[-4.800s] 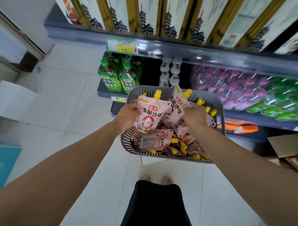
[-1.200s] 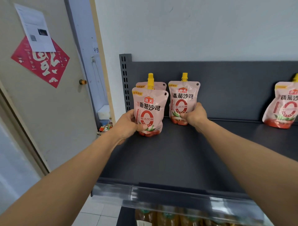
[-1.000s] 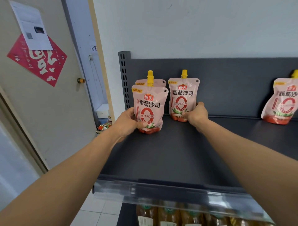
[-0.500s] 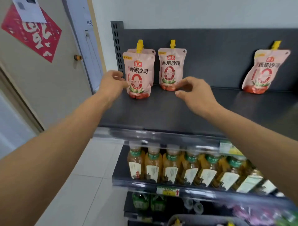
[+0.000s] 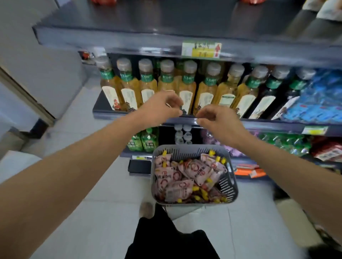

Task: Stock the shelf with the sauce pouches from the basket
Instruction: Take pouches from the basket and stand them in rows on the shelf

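Note:
A grey slotted basket (image 5: 229, 186) sits low in front of the shelves, holding several pink sauce pouches (image 5: 196, 171) with yellow caps. My left hand (image 5: 159, 109) and my right hand (image 5: 220, 123) hover above the basket, in front of the bottle shelf, both empty with fingers loosely curled and apart. The dark top shelf (image 5: 166, 16) runs across the top of the view; only red bottom edges of the pouches (image 5: 101, 1) standing on it show.
A row of yellow drink bottles (image 5: 187, 86) fills the shelf behind my hands. Green pouches (image 5: 142, 142) and white bottle caps (image 5: 182, 133) sit lower. Blue packs (image 5: 318, 103) lie at right. A price tag (image 5: 201, 50) hangs on the top shelf edge. Tiled floor (image 5: 77, 120) lies left.
Both hands have let go of the pouches left standing on the top shelf and dropped toward the basket. My view has tilted down from the top shelf to the basket.

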A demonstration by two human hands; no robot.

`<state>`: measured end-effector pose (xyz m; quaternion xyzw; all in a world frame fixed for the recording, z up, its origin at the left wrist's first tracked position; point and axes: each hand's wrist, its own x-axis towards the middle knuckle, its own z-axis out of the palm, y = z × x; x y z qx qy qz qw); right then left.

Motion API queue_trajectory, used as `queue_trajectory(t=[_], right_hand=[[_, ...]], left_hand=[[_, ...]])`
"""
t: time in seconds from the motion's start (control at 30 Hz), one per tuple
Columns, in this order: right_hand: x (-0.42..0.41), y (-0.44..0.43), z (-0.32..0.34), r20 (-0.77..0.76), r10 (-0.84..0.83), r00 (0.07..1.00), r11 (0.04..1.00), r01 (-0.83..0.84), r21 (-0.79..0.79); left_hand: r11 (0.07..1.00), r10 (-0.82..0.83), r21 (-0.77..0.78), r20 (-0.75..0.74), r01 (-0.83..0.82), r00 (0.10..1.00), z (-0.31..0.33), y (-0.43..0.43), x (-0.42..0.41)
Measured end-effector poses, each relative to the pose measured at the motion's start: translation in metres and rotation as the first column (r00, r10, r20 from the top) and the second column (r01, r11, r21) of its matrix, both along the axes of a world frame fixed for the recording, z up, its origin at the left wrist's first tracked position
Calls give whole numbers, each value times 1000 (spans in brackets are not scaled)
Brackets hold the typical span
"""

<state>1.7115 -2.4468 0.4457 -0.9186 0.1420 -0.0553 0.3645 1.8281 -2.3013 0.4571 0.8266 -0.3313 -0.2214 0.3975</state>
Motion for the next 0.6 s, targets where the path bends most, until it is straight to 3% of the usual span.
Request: queue_trajectory(t=[0.13, 0.33, 0.43, 0.6], right_hand=[[-30, -21, -62, -271, -36, 962, 999, 44, 26], [-46, -34, -141, -512, -95, 853, 994, 110, 0], [-48, -34, -178, -561, -124, 819, 984, 175, 37], [-52, -29, -227, -634, -119, 764, 983, 183, 36]], left_hand=[[962, -94, 241, -160, 131, 983, -76, -11, -26], [806, -192, 526, -200, 271, 961, -173, -20, -44], [743, -233, 579, -245, 335, 941, -212, -18, -50], [767, -219, 540, -285, 345, 933, -266, -24, -67]])
